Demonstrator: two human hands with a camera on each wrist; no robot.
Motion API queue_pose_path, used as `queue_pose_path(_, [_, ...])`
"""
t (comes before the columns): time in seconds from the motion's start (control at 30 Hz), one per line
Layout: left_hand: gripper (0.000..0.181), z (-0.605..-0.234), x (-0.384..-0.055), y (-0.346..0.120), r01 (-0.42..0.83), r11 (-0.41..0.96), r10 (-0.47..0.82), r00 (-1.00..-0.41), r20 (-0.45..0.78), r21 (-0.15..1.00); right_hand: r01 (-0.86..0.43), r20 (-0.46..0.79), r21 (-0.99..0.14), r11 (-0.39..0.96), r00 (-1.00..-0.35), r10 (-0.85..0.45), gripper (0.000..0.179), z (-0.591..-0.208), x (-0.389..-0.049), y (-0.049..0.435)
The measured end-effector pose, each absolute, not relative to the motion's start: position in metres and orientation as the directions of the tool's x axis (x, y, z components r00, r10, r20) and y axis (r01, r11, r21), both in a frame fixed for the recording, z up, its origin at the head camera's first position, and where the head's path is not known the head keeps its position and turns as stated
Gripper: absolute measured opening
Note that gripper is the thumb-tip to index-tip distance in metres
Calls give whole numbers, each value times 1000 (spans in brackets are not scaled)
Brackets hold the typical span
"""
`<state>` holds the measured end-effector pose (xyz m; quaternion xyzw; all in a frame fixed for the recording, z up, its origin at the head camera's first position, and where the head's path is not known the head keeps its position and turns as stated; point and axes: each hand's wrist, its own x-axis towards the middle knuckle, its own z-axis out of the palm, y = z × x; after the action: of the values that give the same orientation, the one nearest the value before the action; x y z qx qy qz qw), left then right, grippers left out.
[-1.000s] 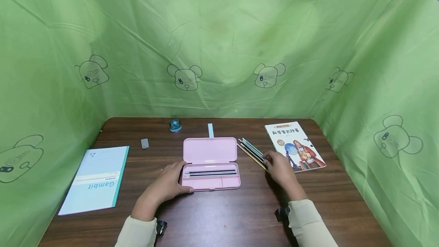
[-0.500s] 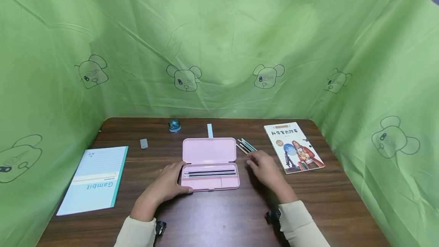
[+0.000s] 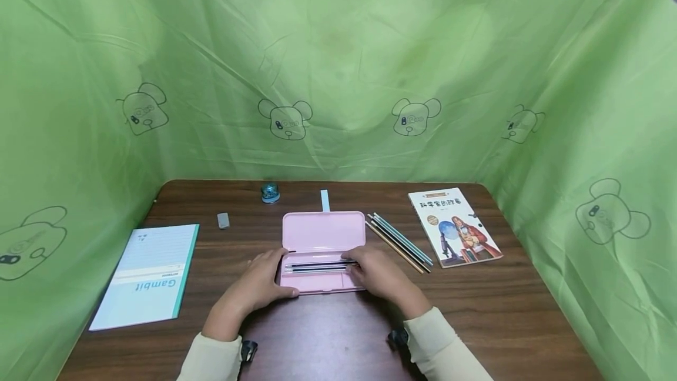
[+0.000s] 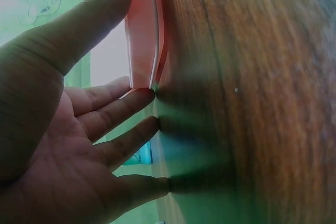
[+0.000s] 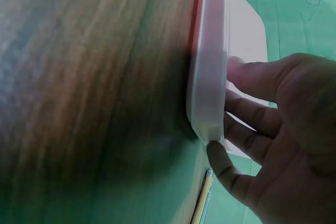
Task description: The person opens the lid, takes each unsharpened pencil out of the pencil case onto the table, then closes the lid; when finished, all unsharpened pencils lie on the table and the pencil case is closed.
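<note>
A pink pencil case (image 3: 324, 231) lies with its lid folded back, and several pencils (image 3: 314, 266) lie lengthwise in its long compartment. My left hand (image 3: 259, 281) holds the case's left end, thumb at the front edge and fingertips at the back corner. My right hand (image 3: 383, 275) reaches over the case's right end, its thumb and fingers pinching at the pencils' right ends; how many it pinches is hidden. In the right wrist view, the thumb dips past the case's side wall (image 5: 210, 77). Several more pencils (image 3: 400, 242) lie slanted on the table right of the case.
A picture-covered book (image 3: 455, 228) lies at the right and a Gambit notebook (image 3: 148, 275) at the left. Toward the back are an eraser (image 3: 223, 221), a blue sharpener (image 3: 270, 193) and a light-blue strip (image 3: 325, 200) behind the lid. Green curtain (image 3: 338, 75) surrounds the brown table (image 3: 328, 340).
My right hand has left the loose pencils on the table and moved left to the pencils in the case. The left hand stays at the case's left end.
</note>
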<state>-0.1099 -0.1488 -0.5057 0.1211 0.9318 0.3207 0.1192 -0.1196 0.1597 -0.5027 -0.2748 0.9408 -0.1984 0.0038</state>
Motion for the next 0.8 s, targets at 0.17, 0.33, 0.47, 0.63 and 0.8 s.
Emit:
queue_pose_path(0.17, [98, -504, -110, -149, 160, 762, 308, -942, -134, 628, -527, 58, -386, 757, -833, -550, 22, -501, -121, 159])
queue_pose_path(0.33, [97, -506, -111, -149, 161, 764, 308, -942, -134, 624, -517, 24, -377, 769, -835, -550, 24, -500, -123, 157])
queue_pose_path(0.47, [98, -505, -110, -149, 161, 764, 310, -941, -136, 625, -506, 14, -395, 767, -838, -545, 22, -501, -124, 156])
queue_pose_path(0.63, [98, -504, -109, -148, 154, 763, 308, -941, -143, 628, -468, 9, -443, 765, -855, -518, 22, -503, -125, 156])
queue_pose_path(0.8, [96, -505, -110, -148, 154, 764, 306, -942, -142, 626, -438, 2, -468, 768, -869, -495, 22, -505, -127, 156])
